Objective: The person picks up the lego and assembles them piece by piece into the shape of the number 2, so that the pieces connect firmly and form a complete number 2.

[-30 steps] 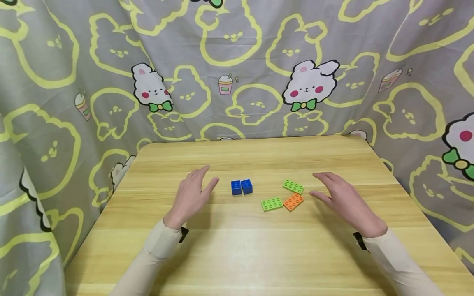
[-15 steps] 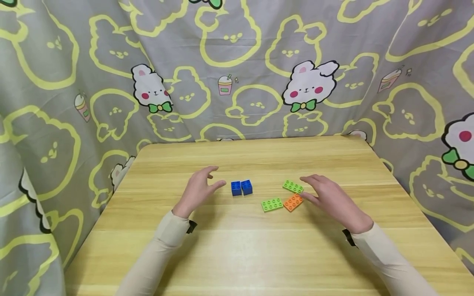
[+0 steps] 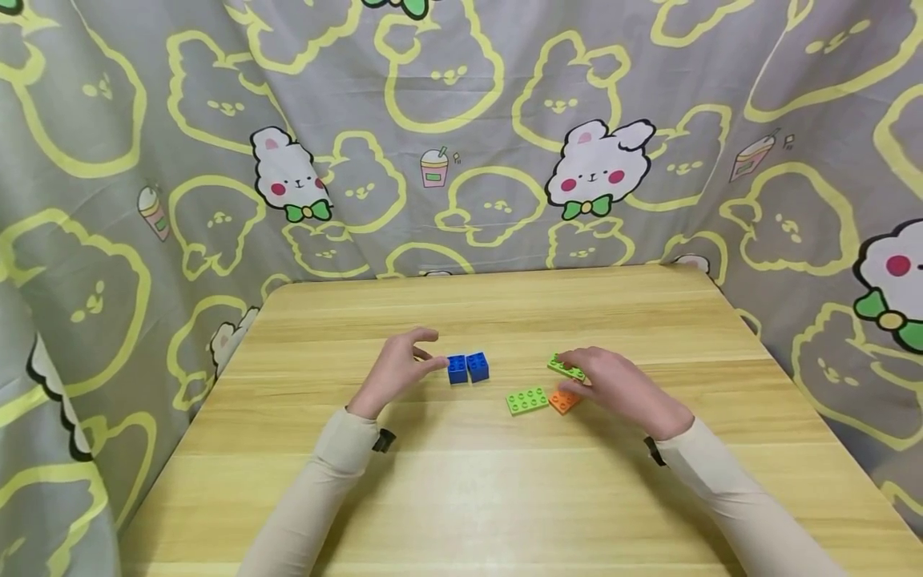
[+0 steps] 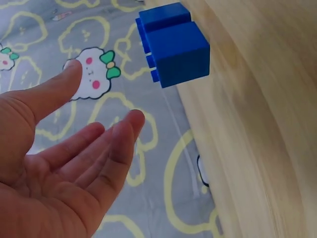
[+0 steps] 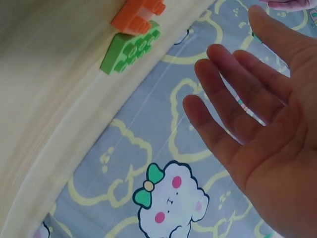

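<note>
Behind and around the wooden surface (image 3: 461,497) hangs a grey curtain (image 3: 450,96) printed with yellow outlines and white rabbits, perhaps put up as a plain screen for the work. Two pale sleeves (image 3: 743,505) reach in from the near edge, so that the bricks lie between the person's hands, seemingly to keep them all within easy reach.

The right hand (image 3: 613,385) arches over the far green brick (image 3: 564,369) and the orange brick (image 3: 559,401), partly hiding both. Its fingers are apart with nothing between them; whether any touches a brick cannot be told. The near green brick (image 3: 527,401) lies just left of the orange one, nearly corner to corner. These three are flat and rest studs upward, probably because the broad base sits steadily.

Smallest in outline are two taller blue bricks (image 3: 478,367), side by side and also studs up. The left hand (image 3: 398,370) stands just beside them, thumb and fingers apart and holding nothing, a curve that seems wide enough for one brick.
</note>
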`<state>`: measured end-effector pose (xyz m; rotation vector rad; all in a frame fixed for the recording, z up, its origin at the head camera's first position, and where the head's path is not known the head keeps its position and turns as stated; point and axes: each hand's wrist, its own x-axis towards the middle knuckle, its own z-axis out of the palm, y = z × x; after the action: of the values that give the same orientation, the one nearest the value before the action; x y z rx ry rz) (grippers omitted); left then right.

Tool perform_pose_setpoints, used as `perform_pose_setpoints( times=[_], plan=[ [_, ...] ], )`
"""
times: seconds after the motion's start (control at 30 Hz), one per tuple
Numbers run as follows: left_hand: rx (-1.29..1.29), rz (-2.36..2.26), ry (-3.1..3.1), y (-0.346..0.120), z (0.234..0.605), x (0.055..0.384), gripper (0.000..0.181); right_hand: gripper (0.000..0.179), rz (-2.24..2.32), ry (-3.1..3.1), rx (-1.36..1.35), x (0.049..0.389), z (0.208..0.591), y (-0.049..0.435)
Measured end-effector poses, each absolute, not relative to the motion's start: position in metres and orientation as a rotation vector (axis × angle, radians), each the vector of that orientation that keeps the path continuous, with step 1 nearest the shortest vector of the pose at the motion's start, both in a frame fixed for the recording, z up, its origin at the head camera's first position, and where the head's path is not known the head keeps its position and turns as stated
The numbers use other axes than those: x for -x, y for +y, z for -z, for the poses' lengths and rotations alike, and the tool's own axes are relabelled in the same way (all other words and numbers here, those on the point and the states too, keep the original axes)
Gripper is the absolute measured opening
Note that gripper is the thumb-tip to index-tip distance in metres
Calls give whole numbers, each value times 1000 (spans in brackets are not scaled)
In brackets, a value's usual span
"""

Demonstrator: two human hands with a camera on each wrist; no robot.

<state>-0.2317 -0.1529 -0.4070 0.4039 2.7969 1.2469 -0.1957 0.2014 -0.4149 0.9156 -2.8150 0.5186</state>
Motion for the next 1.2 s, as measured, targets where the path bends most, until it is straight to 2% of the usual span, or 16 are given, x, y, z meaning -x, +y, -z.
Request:
perform_pose_setpoints(
  times=[0.27, 0.47, 1.2],
  plan=[
    [-345, -1169, 2793, -147, 412, 233, 50, 31, -605, -2919, -1001, 204, 418, 183],
    [-371, -1127, 2775, -142, 417, 232, 48, 34, -638, -2941, -1058, 208, 423, 172],
    [-417, -1113, 2745, -135, 432, 237, 45, 31, -609, -2950, -1148, 210, 446, 170]
  ],
)
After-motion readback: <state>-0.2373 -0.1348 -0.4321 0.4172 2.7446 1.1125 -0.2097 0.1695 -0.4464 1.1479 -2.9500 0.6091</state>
